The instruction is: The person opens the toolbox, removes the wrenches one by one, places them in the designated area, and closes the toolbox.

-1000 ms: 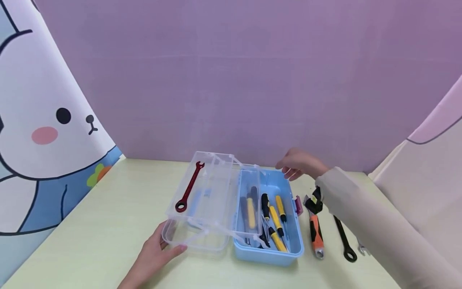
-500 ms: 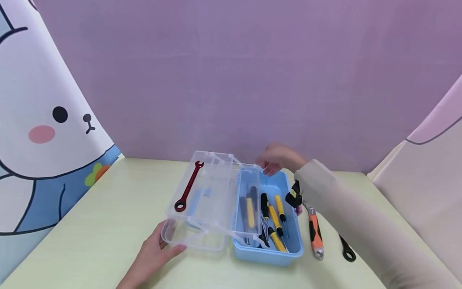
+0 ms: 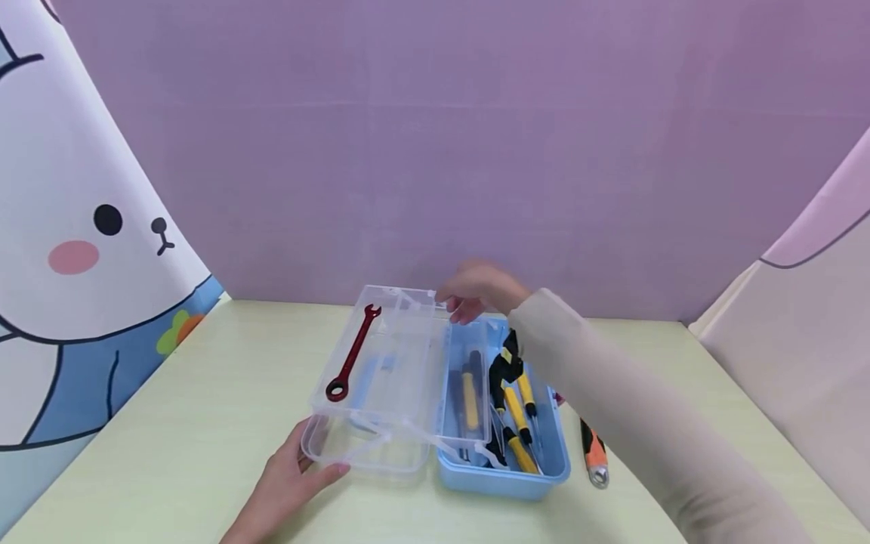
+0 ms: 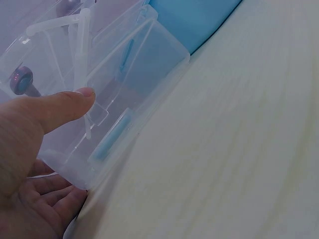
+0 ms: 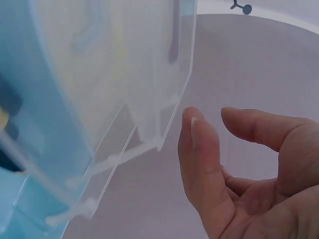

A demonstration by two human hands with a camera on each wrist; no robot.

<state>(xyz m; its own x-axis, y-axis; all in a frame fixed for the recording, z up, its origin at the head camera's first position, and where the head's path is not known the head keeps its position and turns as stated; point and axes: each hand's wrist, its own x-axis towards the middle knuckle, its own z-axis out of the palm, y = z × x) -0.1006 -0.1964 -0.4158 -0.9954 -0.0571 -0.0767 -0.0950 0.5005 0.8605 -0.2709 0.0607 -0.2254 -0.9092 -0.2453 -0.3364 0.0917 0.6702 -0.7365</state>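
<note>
My left hand (image 3: 288, 476) holds the near left corner of the clear lid (image 3: 401, 462) of a toolbox, thumb on one side and fingers on the other. Above the lid, clear plastic trays (image 3: 408, 363) on hinged arms are folded out to the left. A dark red combination wrench (image 3: 353, 353) lies in the left tray. At the trays' far end hovers my right hand (image 3: 479, 291). In the right wrist view its thumb and index finger stand apart, with nothing between them, beside the tray edge (image 5: 174, 117).
The blue toolbox (image 3: 492, 483) holds several yellow-and-black screwdrivers (image 3: 516, 412); one tray overhangs its left half. An orange-and-black handled tool (image 3: 595, 453) lies right of it, partly behind my right sleeve (image 3: 625, 423). A purple backdrop (image 3: 435, 151) stands behind the table.
My right hand has moved left, from over the toolbox's far right corner to the far end of the trays. Its sleeve now covers the wrenches on the right. The left hand keeps its place.
</note>
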